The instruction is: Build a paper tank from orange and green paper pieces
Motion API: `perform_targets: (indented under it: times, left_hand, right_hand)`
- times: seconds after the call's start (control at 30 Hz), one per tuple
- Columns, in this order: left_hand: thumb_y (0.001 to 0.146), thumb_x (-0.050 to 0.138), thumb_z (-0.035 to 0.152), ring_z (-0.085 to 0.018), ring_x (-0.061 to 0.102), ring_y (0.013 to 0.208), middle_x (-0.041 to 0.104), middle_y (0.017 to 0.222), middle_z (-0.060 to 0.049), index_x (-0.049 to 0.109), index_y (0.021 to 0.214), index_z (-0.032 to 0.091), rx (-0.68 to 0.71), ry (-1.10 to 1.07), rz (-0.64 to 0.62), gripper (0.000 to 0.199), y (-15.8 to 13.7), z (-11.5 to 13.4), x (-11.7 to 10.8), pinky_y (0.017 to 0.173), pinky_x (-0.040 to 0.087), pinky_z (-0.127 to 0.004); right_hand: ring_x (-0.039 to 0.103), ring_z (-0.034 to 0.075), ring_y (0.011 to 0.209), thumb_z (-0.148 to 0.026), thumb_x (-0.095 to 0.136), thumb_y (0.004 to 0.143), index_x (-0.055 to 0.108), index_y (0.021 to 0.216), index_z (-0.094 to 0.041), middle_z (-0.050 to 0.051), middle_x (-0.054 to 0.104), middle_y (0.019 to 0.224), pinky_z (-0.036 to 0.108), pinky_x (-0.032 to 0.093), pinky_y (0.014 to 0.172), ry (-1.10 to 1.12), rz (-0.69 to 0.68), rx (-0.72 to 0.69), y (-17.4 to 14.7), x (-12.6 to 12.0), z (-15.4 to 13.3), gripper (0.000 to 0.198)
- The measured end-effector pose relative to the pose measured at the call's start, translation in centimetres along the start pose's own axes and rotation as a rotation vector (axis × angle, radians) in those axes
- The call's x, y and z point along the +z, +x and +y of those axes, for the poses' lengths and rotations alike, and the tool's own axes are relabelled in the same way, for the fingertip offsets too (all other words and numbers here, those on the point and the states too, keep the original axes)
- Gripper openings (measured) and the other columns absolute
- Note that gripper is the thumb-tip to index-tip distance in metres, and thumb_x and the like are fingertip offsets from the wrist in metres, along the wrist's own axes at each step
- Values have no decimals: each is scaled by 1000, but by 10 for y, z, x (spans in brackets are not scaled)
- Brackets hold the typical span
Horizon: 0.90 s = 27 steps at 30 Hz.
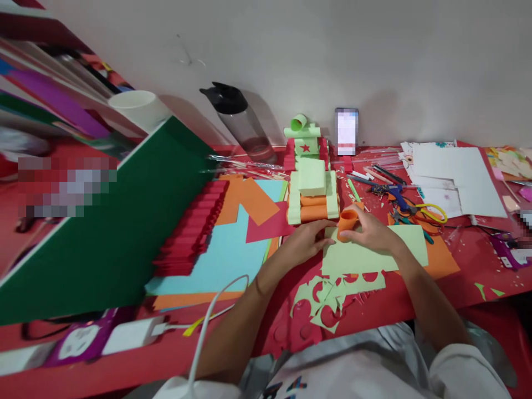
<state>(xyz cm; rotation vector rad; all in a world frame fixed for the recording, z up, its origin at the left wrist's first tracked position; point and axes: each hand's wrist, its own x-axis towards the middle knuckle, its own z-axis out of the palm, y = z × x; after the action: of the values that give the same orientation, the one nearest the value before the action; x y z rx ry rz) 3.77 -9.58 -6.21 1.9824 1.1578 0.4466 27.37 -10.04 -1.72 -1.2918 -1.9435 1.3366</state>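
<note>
An orange paper roll [348, 222] stands on end above a pale green paper sheet [374, 252], and my right hand [373, 230] is closed around its side. My left hand [312, 239] rests at the sheet's left edge, thumb and fingers apart, with nothing visible between them. Just behind my hands stands a paper model [312, 176] of pale green, orange and red rolls and boxes, with a red star on its upper part. Pale green scraps with round cut-outs [332, 299] lie in front of the sheet.
On the left are a leaning green board [103, 221], folded red paper strips [193, 227] and blue sheets [233, 260]. A bottle [243, 124] and phone [346, 132] stand by the wall. A glue gun [394, 194] and yellow-handled pliers [432, 212] lie right. A white cable [211, 305] crosses my left arm.
</note>
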Motion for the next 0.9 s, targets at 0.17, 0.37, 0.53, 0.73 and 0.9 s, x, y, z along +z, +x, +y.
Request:
perform_targets:
  times: [0.17, 0.37, 0.53, 0.73, 0.9]
  left_hand:
    - [95, 52, 21, -24, 69, 96, 73, 118, -11, 64, 135, 19, 60, 72, 10, 42, -4, 3, -9, 83, 52, -33]
    - [93, 48, 14, -26, 68, 106, 70, 125, -12, 65, 131, 19, 140, 167, 43, 42, -6, 0, -14, 89, 54, -35]
    - [99, 44, 20, -27, 69, 106, 72, 119, -12, 66, 126, 18, 141, 193, 36, 36, -6, -5, -15, 89, 55, -37]
    - [100, 43, 18, -25, 67, 110, 71, 125, -11, 57, 140, 19, 194, 117, 71, 43, -10, -3, -17, 94, 53, -36]
    - [104, 52, 33, -25, 63, 117, 67, 131, -12, 58, 139, 21, 262, -32, 127, 38, -10, -2, -19, 102, 51, -38]
  right_hand:
    - [71, 19, 92, -35, 71, 91, 57, 125, -27, 5, 68, 122, 35, 58, 83, -25, -30, -31, 3, 0, 7, 37]
    - [70, 21, 101, -30, 72, 91, 63, 118, -22, 9, 69, 117, 39, 56, 92, -101, -64, -54, 10, 7, 15, 29]
    - [68, 24, 101, -31, 74, 91, 66, 116, -20, 9, 72, 114, 39, 53, 92, -207, -15, -84, 15, 11, 19, 29]
    - [68, 27, 108, -30, 75, 91, 67, 128, -22, 11, 74, 120, 42, 51, 96, -219, -4, -112, 19, 18, 26, 38]
    - [68, 27, 106, -28, 77, 91, 66, 129, -22, 11, 73, 118, 41, 51, 94, -244, 11, -111, 23, 21, 30, 40]
